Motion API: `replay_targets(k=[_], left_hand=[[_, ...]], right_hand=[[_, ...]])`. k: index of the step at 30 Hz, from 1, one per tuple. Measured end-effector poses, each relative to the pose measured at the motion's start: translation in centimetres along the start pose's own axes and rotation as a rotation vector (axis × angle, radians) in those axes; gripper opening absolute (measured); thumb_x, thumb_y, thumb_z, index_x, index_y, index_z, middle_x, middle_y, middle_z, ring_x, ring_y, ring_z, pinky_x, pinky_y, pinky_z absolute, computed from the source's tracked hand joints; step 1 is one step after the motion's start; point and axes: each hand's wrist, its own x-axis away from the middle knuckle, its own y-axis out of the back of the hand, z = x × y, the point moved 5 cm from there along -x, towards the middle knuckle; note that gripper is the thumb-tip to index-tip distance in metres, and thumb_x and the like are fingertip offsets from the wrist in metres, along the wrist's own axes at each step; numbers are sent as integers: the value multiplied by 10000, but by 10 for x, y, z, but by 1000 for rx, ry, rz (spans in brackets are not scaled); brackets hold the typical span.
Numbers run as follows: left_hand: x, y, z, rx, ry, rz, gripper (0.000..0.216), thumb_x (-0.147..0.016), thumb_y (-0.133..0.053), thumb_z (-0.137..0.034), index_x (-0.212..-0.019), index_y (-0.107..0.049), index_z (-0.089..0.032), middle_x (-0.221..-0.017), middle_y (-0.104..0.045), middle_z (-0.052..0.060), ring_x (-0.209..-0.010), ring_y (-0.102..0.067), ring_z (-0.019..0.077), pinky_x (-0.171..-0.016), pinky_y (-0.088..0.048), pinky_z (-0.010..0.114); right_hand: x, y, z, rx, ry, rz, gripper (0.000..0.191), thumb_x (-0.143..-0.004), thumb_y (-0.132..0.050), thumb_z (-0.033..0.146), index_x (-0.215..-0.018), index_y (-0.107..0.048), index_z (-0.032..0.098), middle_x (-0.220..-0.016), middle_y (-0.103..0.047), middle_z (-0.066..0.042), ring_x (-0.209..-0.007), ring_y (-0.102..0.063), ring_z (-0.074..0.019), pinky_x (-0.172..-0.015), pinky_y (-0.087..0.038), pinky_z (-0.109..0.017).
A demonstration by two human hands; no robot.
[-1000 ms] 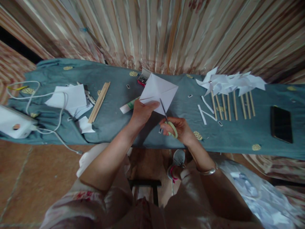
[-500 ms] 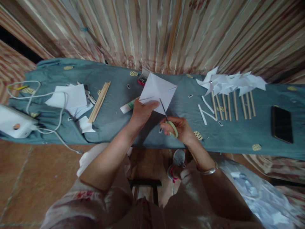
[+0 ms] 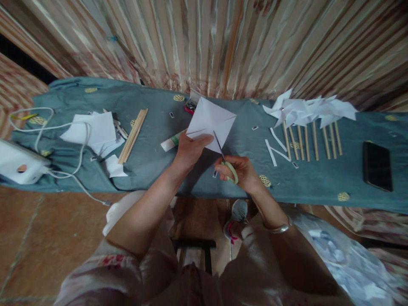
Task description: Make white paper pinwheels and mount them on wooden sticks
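My left hand (image 3: 190, 148) grips a white square of paper (image 3: 215, 117) by its near left edge, thumb lying on top. Slits run inward from some of the paper's corners. In my right hand (image 3: 237, 170) is a pair of scissors (image 3: 231, 171) with pale green handles. Its blades reach over the paper's near corner, pointing toward the middle. Behind the paper, partly covered, are a small open box of metal bits (image 3: 190, 106) and a green and white tube or box (image 3: 172, 141).
Several paper pinwheels (image 3: 309, 111) on sticks lie at the right, beside paper strips (image 3: 270, 152) and a black phone (image 3: 377, 165). At the left are loose sticks (image 3: 134, 136), white paper sheets (image 3: 95, 129) and a white device (image 3: 22, 163) with a cable. A plastic bag (image 3: 344, 259) sits below right.
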Motion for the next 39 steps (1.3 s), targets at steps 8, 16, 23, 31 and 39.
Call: replay_targets(k=[8,16,23,31,39], left_hand=[[0,1,-1,-57,28,-11,120,-630,-744,-180,-672,-638,-220,-704,-675,-11,-675,-616,168,-681,-518,317],[-1,1,0,-18,12,-7,128,-615,-755,-190,-678,-647,-217,-703,-682,-13,-660,-616,165,-692,-527,316],[-10,11,2,84,-19,-25,204,-572,-779,-221,-754,-696,-184,-782,-726,12,-717,-652,179,-736,-544,320],[-8,20,4,56,4,20,231,-581,-792,-219,-793,-717,-165,-793,-731,27,-758,-675,196,-801,-549,350],[14,11,30,-131,178,158,223,-591,-786,-151,-802,-714,-157,-814,-739,20,-767,-670,191,-765,-536,325]], right_hand=[[1,-1,2,-6,-19,-8,422,-528,-918,509,-635,-691,171,-486,-558,46,-443,-471,-65,-427,-370,-196],[2,-3,4,-7,-42,12,420,-525,-913,510,-641,-692,172,-501,-580,40,-451,-474,-65,-444,-390,-204],[10,6,-4,51,-142,40,489,-461,-914,545,-664,-666,176,-539,-569,57,-463,-475,-65,-460,-400,-213],[14,54,-4,663,33,-221,484,-663,-798,542,-959,-733,164,-581,-599,27,-512,-503,-127,-508,-373,-262],[19,71,15,1302,132,-548,472,-882,-586,338,-1304,-605,128,-958,-763,-143,-796,-703,-275,-717,-511,-356]])
